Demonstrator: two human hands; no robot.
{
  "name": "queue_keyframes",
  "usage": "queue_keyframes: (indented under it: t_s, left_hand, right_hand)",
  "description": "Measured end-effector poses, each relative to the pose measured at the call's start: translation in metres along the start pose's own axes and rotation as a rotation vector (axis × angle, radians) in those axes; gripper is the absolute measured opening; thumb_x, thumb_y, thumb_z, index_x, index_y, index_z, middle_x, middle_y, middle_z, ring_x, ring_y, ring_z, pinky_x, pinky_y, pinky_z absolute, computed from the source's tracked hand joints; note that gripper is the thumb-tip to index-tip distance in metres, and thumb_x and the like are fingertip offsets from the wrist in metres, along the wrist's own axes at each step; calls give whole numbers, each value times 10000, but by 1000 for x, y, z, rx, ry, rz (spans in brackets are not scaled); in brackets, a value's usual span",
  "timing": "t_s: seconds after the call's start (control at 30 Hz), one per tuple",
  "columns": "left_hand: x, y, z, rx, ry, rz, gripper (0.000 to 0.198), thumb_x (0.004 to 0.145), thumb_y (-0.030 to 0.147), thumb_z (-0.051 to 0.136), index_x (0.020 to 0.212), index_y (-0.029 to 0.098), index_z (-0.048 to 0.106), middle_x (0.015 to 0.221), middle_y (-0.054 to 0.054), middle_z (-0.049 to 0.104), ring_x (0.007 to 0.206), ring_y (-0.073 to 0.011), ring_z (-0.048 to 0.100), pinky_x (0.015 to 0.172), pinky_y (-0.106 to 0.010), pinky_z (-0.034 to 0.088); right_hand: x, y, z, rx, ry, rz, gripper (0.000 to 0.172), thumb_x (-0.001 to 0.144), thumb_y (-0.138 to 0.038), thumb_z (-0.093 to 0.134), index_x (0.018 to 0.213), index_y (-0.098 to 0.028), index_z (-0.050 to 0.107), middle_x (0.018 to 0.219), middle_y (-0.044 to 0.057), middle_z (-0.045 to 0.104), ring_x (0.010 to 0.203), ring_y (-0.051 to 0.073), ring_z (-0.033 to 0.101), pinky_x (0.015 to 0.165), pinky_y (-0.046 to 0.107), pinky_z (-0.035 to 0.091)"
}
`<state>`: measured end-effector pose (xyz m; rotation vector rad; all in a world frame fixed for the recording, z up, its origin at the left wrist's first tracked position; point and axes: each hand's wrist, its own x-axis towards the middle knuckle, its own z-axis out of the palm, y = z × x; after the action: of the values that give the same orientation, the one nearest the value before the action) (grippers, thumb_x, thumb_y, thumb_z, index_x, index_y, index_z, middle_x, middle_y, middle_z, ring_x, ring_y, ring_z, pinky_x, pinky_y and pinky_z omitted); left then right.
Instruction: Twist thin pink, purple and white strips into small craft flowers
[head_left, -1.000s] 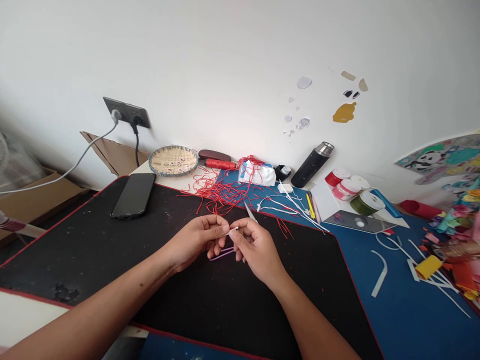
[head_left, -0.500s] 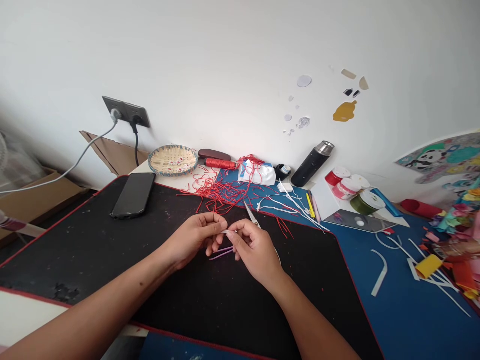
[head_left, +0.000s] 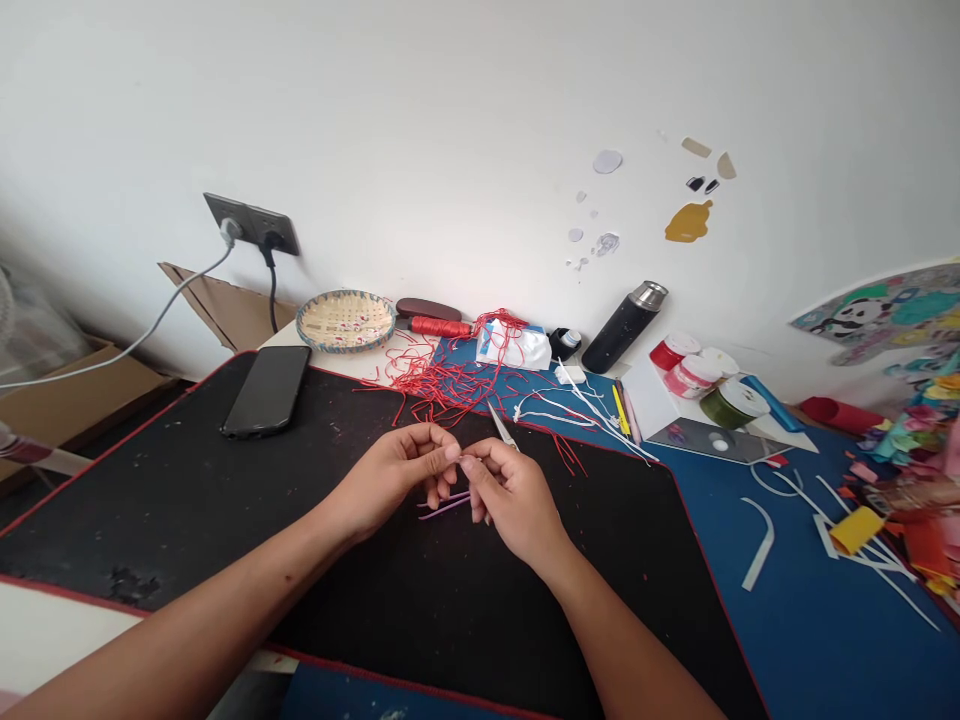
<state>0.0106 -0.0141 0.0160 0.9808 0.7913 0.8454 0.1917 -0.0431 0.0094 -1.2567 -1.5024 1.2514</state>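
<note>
Over the black mat [head_left: 360, 610], my left hand [head_left: 401, 470] and my right hand [head_left: 517, 497] meet, thumb and forefinger pinched on each. Their fingertips touch or nearly touch. A small white strip showed between them a moment ago; the fingers now hide almost all of it. Beneath the fingers lie purple tweezers [head_left: 444, 507], partly covered by my right hand. Just behind that hand, the blades of the scissors [head_left: 501, 428] stick out, while their handles are mostly hidden.
Cut red cords [head_left: 442, 385] lie heaped behind the hands, near a woven basket [head_left: 345, 322]. A phone [head_left: 268, 390] rests at left. White cords [head_left: 577, 405], a black flask [head_left: 625, 327] and ribbon spools [head_left: 694, 375] are at right. A wall socket [head_left: 251, 222] holds plugged cables.
The fingertips have drawn closer together, and the white strip between them has gone almost out of sight. My left hand has shifted slightly right. The things on the table stay put.
</note>
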Motion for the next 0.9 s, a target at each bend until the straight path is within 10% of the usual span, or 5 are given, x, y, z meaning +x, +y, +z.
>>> queue_keyframes:
  t_s: [0.9]
  left_hand:
    - [1,-3,-3,54,83,88,377,710,433,919,910,152,767,758,-17,756,652,-141,699,635,-253,590]
  right_hand:
    - [-1,0,-1,39,50,-30,320,993,-468,599,873,-178,662,457,-64,532,392,91,468,446,204,359]
